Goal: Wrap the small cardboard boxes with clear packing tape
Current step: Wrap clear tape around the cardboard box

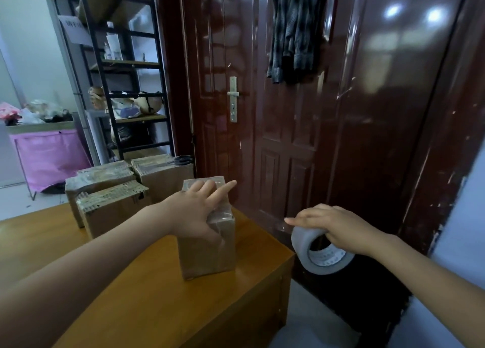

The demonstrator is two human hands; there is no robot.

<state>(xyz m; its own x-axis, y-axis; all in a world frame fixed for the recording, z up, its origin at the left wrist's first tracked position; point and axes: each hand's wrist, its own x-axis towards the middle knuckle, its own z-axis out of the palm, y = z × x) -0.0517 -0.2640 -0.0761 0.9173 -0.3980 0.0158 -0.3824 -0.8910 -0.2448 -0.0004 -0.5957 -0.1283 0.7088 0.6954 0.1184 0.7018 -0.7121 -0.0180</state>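
Observation:
A small cardboard box (210, 248) stands upright near the right edge of the wooden table (147, 295), its top and upper side shiny with clear tape. My left hand (199, 211) lies on the box's top with straight, spread fingers, the thumb against the near side. To the right, off the table's edge, my right hand (338, 229) holds a roll of clear packing tape (317, 253) in the air, thumb through the core and fingers over the outer rim.
Several more small cardboard boxes (112, 190) are stacked at the table's far left. A dark red door (288, 137) stands close behind the table. A black metal shelf (126, 85) and a pink cart (47, 153) are at the far left.

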